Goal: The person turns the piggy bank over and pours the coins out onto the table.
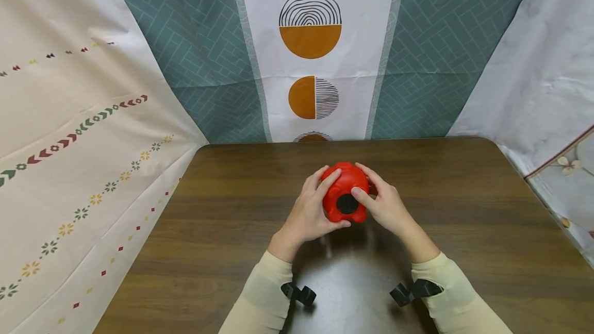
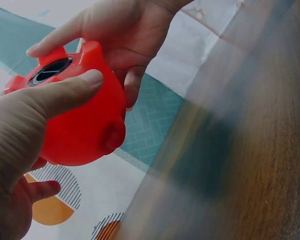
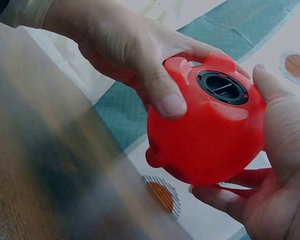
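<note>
A round, glossy red piggy bank (image 1: 342,183) with stubby feet is held between both hands above the table. Its underside, with a round black stopper (image 3: 222,88) set among the feet, is turned toward the head camera. The left hand (image 1: 307,216) grips the bank from the left, with fingers spread around its side. From the right, the right hand (image 1: 389,209) holds it, thumb lying near the stopper. In the right wrist view that thumb presses on the red shell beside a foot. The bank's far side is hidden in the head view.
Below the hands lies a dark brown wooden table (image 1: 223,231). Patterned cloths hang around it: a teal and white one (image 1: 195,40) behind, a cream one (image 1: 83,143) at left. Black mounts (image 1: 299,294) sit on both wrists.
</note>
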Tool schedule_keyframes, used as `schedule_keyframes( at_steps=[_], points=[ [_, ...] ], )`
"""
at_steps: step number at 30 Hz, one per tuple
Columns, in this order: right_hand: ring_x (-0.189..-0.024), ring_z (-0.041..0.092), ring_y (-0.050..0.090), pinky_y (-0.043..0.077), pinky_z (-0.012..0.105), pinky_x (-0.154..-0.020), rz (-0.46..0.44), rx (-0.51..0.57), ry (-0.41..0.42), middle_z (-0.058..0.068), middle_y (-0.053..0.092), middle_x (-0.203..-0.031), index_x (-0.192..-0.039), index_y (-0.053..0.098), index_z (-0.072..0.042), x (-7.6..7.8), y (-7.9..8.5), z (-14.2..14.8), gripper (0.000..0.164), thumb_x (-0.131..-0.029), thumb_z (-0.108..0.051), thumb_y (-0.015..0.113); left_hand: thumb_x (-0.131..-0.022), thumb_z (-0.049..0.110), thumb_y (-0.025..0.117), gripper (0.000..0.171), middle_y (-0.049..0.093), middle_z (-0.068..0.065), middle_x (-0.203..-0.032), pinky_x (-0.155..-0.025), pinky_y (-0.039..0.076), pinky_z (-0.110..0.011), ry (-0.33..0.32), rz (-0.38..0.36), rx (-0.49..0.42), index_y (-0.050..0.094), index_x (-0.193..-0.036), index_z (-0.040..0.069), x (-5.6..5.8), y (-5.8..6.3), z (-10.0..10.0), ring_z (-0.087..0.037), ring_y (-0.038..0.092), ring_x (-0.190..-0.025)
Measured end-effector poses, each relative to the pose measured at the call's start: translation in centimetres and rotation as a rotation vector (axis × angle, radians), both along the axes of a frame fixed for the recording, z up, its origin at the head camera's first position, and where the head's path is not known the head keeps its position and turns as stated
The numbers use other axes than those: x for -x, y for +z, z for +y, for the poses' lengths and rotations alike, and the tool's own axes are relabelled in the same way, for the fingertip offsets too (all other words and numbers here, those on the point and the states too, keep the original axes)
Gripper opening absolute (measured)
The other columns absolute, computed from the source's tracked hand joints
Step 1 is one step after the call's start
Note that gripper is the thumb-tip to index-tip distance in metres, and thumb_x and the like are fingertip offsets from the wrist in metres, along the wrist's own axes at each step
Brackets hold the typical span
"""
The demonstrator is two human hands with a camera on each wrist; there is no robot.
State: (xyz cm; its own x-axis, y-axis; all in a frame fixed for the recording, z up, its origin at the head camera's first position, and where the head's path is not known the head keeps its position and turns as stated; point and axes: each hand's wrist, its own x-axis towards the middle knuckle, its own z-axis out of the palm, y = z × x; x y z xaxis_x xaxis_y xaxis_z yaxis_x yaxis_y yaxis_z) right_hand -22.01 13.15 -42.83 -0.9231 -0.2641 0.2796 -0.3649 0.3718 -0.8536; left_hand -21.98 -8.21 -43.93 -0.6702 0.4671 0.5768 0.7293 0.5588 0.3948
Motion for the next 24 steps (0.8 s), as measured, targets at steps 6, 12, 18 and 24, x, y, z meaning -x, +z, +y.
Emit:
schedule_keyframes(
  at_steps=[6, 12, 18, 24],
  points=[
    [-0.104, 0.032, 0.062, 0.058, 0.039, -0.074, 0.037, -0.005, -0.002, 0.01, 0.055, -0.131, -0.148, 0.037, -0.027, -0.11, 0.23, -0.29, 0.062, -0.092, -0.03, 0.065, -0.066, 0.04, 0.087, 0.103, 0.028, -0.012, -0.15, -0.096, 0.048, -0.038, -0.024, -0.022, -0.043, 0.029, -0.149, 0.023, 0.05, -0.07, -0.11, -0.026, 0.032, -0.136],
    [-0.1, 0.03, 0.065, 0.058, 0.037, -0.072, 0.074, -0.044, -0.019, 0.008, 0.057, -0.128, -0.147, 0.037, -0.033, -0.34, 0.35, -0.31, 0.066, -0.089, -0.034, 0.068, -0.066, 0.039, 0.088, 0.102, 0.03, -0.01, -0.147, -0.095, 0.048, -0.032, -0.063, -0.05, -0.091, 0.029, -0.148, 0.023, 0.12, 0.07, -0.04, -0.023, 0.039, -0.131],
    [-0.094, 0.022, 0.067, 0.058, 0.03, -0.067, 0.167, -0.125, -0.041, 0.005, 0.061, -0.122, -0.147, 0.036, -0.037, -0.53, 0.32, 0.04, 0.067, -0.089, -0.036, 0.068, -0.066, 0.039, 0.088, 0.102, 0.032, -0.009, -0.145, -0.094, 0.049, -0.031, -0.088, -0.078, -0.112, 0.03, -0.148, 0.024, 0.02, 0.24, 0.04, -0.021, 0.039, -0.129],
    [-0.081, 0.01, 0.063, 0.054, 0.026, -0.058, 0.29, -0.162, 0.003, -0.001, 0.064, -0.105, -0.149, 0.037, -0.03, -0.62, 0.55, 0.37, 0.066, -0.09, -0.031, 0.067, -0.064, 0.039, 0.089, 0.106, 0.033, -0.006, -0.144, -0.095, 0.048, -0.033, -0.079, -0.136, -0.166, 0.029, -0.15, 0.026, -0.23, 0.44, -0.16, -0.018, 0.041, -0.127]
  ],
)
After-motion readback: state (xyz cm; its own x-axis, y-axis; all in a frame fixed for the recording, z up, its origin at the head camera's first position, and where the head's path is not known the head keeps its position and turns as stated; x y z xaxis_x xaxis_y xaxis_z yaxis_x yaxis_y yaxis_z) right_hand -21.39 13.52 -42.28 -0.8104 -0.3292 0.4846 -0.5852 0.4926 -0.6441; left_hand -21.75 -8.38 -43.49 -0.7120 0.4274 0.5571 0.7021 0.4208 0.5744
